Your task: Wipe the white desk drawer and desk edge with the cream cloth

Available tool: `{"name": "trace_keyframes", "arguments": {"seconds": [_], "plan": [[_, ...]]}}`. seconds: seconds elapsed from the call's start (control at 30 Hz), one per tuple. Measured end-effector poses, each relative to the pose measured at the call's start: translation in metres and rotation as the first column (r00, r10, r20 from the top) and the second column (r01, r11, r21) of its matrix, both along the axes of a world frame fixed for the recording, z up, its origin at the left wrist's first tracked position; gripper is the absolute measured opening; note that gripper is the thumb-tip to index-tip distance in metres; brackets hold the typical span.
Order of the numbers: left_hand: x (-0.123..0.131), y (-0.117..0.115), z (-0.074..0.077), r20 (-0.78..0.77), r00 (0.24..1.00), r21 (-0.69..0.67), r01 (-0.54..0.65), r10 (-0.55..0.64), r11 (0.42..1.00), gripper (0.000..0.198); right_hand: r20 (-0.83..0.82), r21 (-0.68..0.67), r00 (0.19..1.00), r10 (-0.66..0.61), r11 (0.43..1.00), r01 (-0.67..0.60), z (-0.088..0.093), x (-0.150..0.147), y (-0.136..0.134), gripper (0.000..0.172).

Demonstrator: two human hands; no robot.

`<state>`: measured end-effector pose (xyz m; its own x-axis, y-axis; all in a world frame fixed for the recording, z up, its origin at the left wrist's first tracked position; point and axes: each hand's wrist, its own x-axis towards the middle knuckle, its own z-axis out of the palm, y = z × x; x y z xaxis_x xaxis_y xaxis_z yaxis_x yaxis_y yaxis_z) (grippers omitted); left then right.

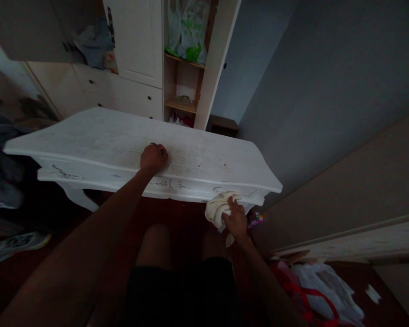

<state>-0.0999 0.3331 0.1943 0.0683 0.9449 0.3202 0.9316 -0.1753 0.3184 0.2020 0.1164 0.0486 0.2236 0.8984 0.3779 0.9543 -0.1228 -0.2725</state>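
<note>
A white table (pixel 109 131) with curved edges and carved drawer fronts stands before me, its top smudged with grey stains. My left hand (pixel 153 157) rests on the tabletop near the front edge, fingers curled in; whether anything is inside them is hidden. Lower and to the right, my right hand (pixel 236 220) grips a cream cloth (pixel 218 206), which is bunched against the right drawer front. A pale end of the cloth hangs below the hand. Two small dark marks show on the top, right of my left hand.
Behind the table is a white wardrobe (pixel 139 41), one door open on shelves with plastic bags (pixel 192 32). A grey wall (pixel 327 100) borders the right. On the red floor lie a white bag (pixel 323 290) at lower right and a shoe (pixel 17 245) at left.
</note>
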Motion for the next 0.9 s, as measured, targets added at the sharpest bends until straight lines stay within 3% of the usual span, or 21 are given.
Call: {"name": "trace_keyframes", "arguments": {"seconds": [0.1,0.17,0.3,0.43,0.53,0.63,0.7,0.8,0.9], "plan": [[0.0,0.001,-0.001,0.002,1.0,0.007,-0.004,0.004,1.0,0.038,-0.068,0.076,0.997,-0.031,0.996,0.036,0.016,0.027,-0.015,0.059],[0.0,0.001,-0.002,0.005,1.0,0.008,-0.003,0.003,1.0,0.038,-0.164,0.13,0.986,-0.007,0.991,0.028,0.037,0.039,-0.025,0.054],[0.0,0.002,-0.002,-0.003,1.0,0.016,0.001,-0.001,1.0,0.038,-0.364,0.314,0.931,0.011,0.943,0.111,0.105,0.052,-0.032,0.043],[0.0,-0.001,0.001,-0.006,1.0,0.009,0.005,-0.005,1.0,0.041,-0.328,0.58,0.94,0.095,0.806,0.121,0.18,0.06,0.0,0.04],[0.0,-0.004,0.003,-0.015,1.0,0.001,0.003,-0.003,1.0,0.042,-0.152,0.716,0.98,0.129,0.698,0.019,0.213,0.063,0.046,0.043],[0.0,-0.005,0.004,-0.023,1.0,0.004,0.011,-0.011,1.0,0.041,-0.011,0.718,0.995,0.1,0.694,-0.061,0.213,0.061,0.093,0.05],[-0.001,-0.004,0.004,-0.021,1.0,0.005,0.013,-0.013,1.0,0.041,0.023,0.646,0.996,0.082,0.76,-0.078,0.195,0.059,0.118,0.055],[-0.002,-0.002,0.003,-0.006,1.0,-0.006,0.012,-0.012,1.0,0.04,0.09,0.411,0.984,0.151,0.895,-0.175,0.159,0.054,0.138,0.057],[-0.003,0.0,0.002,0.016,1.0,-0.009,0.012,-0.012,1.0,0.038,0.142,0.225,0.966,0.216,0.943,-0.244,0.132,0.051,0.143,0.058]]}}
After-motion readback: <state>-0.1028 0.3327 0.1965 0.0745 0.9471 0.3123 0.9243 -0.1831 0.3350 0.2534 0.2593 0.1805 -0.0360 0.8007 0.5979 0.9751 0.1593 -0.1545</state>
